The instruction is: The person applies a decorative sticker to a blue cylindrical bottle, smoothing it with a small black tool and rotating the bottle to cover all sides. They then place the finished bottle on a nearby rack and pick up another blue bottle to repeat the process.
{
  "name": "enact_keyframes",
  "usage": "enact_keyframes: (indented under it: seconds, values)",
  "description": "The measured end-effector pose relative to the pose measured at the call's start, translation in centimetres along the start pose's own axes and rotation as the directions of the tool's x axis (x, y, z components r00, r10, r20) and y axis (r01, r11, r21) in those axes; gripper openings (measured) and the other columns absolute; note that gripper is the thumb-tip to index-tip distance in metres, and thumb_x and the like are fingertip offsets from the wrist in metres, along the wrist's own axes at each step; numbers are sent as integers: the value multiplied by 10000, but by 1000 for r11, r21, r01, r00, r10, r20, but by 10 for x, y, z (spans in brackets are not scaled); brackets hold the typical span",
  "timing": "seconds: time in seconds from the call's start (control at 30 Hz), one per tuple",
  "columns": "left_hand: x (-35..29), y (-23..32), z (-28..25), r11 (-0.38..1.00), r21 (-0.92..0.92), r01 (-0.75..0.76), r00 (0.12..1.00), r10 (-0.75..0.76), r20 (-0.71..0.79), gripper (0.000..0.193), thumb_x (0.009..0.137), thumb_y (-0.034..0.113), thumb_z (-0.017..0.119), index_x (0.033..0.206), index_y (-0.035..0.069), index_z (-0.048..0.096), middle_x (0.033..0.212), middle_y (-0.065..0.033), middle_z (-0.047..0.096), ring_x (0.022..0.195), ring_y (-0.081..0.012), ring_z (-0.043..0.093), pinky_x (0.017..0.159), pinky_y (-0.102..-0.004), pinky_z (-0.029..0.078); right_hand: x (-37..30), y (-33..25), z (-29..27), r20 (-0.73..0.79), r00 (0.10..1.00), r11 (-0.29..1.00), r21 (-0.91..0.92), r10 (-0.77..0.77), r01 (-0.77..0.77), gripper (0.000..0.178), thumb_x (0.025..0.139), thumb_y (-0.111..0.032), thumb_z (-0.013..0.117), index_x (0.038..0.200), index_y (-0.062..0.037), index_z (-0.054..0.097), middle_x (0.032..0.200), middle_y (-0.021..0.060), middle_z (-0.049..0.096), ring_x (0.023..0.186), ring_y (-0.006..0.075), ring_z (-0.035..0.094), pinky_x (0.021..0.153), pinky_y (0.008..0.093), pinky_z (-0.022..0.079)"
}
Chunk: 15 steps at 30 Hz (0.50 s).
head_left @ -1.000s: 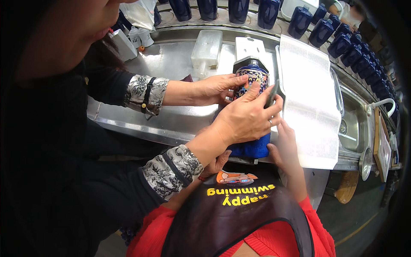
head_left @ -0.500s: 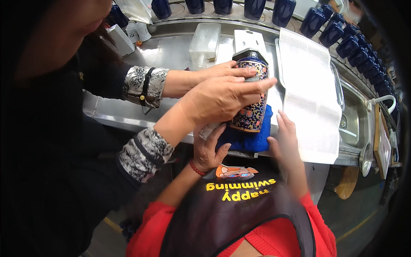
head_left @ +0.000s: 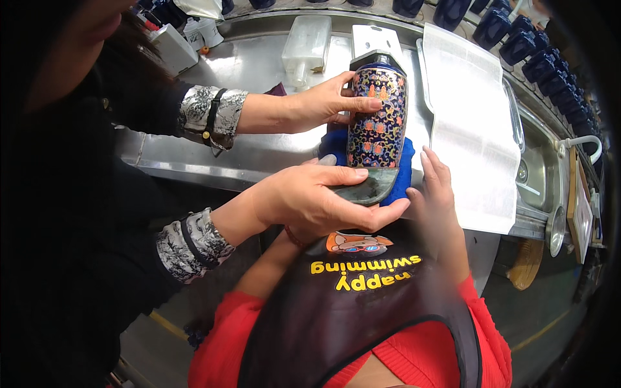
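Note:
A dark blue vase (head_left: 377, 132) with a colourful floral pattern lies over a folded blue cloth (head_left: 406, 165), its neck pointing away from me. A co-worker on my left grips it near the shoulder with one hand (head_left: 333, 100). The co-worker's other hand (head_left: 317, 197) presses a flat, dark green, round-edged piece, like a scraper, to the vase's base. My right hand (head_left: 435, 184) is open beside the cloth, fingers stretched and apart from the vase. Of my left hand (head_left: 299, 234) only a little shows near the wrist; the co-worker's hand covers its fingers. A pale grey tip (head_left: 328, 160) pokes out there.
White paper sheets (head_left: 475, 136) cover the counter on the right, beside a metal sink (head_left: 540, 168). Behind the vase are a clear plastic container (head_left: 307, 48) and a white holed stand (head_left: 376, 40). Dark blue vases (head_left: 491, 26) line the far edge. A metal counter (head_left: 187, 158) extends left.
The co-worker's nearer hand has moved from the vase's upper part down to its base, now showing the green piece. The vase has shifted slightly away. My left hand has become mostly covered.

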<state>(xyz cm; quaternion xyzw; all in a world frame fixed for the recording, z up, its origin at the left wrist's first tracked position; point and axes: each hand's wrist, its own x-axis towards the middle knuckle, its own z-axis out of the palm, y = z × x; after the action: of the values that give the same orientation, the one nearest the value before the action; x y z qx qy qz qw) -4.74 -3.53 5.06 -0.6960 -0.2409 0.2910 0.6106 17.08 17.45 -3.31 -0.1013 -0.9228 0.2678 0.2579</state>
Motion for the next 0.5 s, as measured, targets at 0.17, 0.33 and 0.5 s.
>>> enact_keyframes:
  seconds: [0.17,0.33,0.5]
  values:
    - [-3,-22,2,955,199,-218,975,204,88,553,959,-20,608,1453,63,374,1322,-61,533,1151,-155,629,839,-319,635,1,0,0,-3,1000,1000,-8,-8,8,651,865,-109,740,1428,78,472,1492,274,466,1279,443,509,1060,466,441]
    - [4,11,-21,544,-546,638,734,-643,218,458,971,91,627,1388,-40,490,1325,-155,548,1185,-272,593,986,-382,515,1,0,1,-7,1000,1000,15,-10,10,654,859,-103,742,1427,76,473,1493,274,466,1277,444,509,1058,470,441]
    - [30,78,-41,-563,-596,573,127,-657,743,494,984,211,645,1385,-67,569,1375,-226,595,1251,-358,578,1111,-422,402,1,1,-1,-30,1000,1000,-1,0,0,702,845,-67,751,1464,61,446,1510,283,447,1330,437,488,1084,468,430]
